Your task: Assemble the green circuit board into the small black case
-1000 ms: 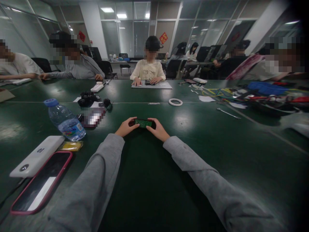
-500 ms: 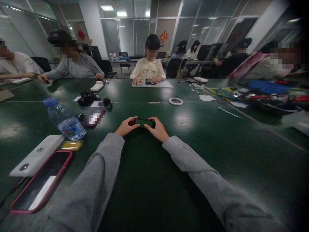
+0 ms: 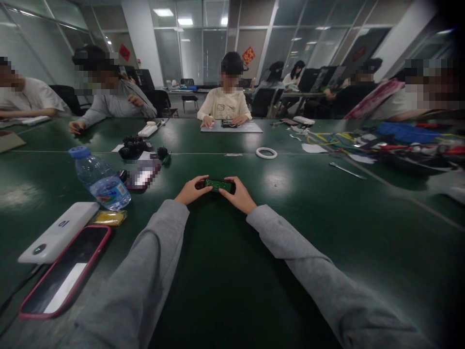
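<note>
Device [image 3: 219, 184] looks oblong, dark-edged and speckled green.

1. Glossy dark-green tabletop [image 3: 308, 203] lies open from the right hand [image 3: 240, 195] rightward to the slim silver metal wrench [image 3: 348, 170].
2. Ahead, slightly right, the flat round white ring [image 3: 266, 157] lies in the way.
3. Left of the left hand [image 3: 190, 191], a red-edged flat rectangular device [image 3: 144, 175] and a clear plastic blue-capped bottle [image 3: 107, 191] obstruct passage.

Green table [image 3: 218, 271], bottle [image 3: 105, 186], white ring [image 3: 266, 153], wrench [image 3: 348, 170]
</note>
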Demonstrator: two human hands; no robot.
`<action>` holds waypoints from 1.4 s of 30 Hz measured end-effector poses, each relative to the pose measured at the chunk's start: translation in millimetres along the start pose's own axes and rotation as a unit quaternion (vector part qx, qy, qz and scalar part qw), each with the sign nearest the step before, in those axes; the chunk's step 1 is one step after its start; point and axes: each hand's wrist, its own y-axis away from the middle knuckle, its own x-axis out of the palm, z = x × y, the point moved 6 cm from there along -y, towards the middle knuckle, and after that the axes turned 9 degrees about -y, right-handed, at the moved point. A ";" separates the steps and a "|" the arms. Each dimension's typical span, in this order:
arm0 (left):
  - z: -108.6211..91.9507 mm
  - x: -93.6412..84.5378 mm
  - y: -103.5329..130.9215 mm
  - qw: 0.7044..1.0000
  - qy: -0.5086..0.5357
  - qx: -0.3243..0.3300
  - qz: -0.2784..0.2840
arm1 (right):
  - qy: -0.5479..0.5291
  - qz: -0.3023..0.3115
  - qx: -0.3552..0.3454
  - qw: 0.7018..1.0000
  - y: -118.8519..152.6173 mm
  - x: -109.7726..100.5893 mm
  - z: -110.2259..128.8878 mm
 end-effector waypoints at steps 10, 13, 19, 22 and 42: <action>-2.7 -1.5 1.3 1.000 -0.005 -0.012 -0.002 | -0.088 0.064 0.018 0.994 -3.7 -0.9 -9.8; -4.0 -1.7 1.5 1.000 -0.003 -0.017 -0.003 | -0.174 0.132 0.062 0.974 -6.1 -3.9 -12.8; -4.8 -1.2 1.8 1.000 0.007 -0.020 0.003 | -0.243 0.163 0.111 0.950 -5.9 -6.7 -14.1; -4.0 -0.8 1.7 1.000 0.005 -0.016 0.004 | -0.216 0.146 0.088 0.961 -5.3 -4.4 -12.7; -3.9 -1.8 2.1 1.000 -0.014 -0.021 0.007 | -0.271 0.170 0.129 0.939 -5.1 -8.9 -13.0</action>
